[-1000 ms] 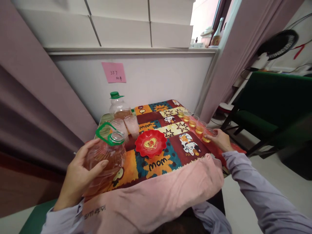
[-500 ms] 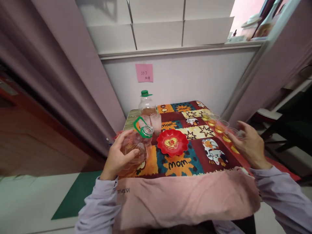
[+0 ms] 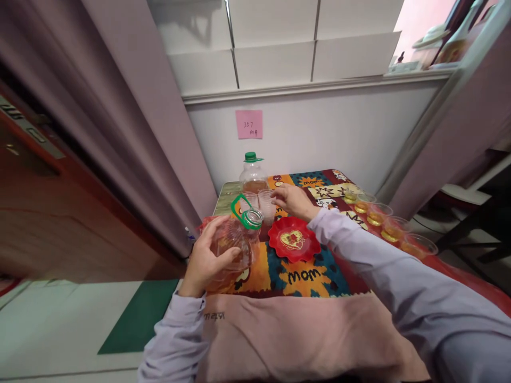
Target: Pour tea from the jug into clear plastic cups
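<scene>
My left hand is curved round the side of a clear plastic bottle of amber liquid, thumb toward me. The bottle stands uncapped at the table's left side, a green handle ring around its neck. My right hand is at the rim of the right one of two stacks of clear plastic cups. Its fingertips are slightly apart at the rim, and no cup is lifted. A red scalloped plate with a gold heart lies below my right wrist.
A second bottle with a green cap stands behind the stacks. Several cups of yellow liquid line the table's right edge. A pink cloth covers the near edge. A pink note is on the wall.
My right hand has moved left from the row of filled cups to the stacked cups, and a filled cup now stands where it was. My left hand stays on the bottle.
</scene>
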The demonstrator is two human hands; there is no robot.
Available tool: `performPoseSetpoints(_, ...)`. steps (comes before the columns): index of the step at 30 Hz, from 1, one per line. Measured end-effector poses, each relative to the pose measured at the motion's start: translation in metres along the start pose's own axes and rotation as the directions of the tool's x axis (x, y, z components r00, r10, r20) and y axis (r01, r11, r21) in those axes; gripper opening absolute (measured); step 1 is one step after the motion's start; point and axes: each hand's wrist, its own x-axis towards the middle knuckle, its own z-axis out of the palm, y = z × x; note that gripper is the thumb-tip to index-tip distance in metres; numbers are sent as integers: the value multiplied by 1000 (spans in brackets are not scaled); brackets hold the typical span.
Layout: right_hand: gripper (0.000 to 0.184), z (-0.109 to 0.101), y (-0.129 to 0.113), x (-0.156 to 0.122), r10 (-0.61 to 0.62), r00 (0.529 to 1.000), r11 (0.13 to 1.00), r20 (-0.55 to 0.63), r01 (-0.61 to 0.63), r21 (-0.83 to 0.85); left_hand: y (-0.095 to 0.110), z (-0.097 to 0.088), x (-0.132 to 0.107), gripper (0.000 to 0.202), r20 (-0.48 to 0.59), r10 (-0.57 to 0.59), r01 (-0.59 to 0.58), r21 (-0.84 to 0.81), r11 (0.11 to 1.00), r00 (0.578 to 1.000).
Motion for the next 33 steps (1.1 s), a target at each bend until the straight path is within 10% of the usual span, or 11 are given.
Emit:
performPoseSetpoints(15,24,40,-4,31,26,992,993,127,-11,-119,-4,-3,0,84,-5,4,-5,-27,1000,1000)
performPoseSetpoints(33,9,33,-12,29,69,994,997,-88,-65,40,1,-3,-1,81,-12,6,-6,-11,1000,1000)
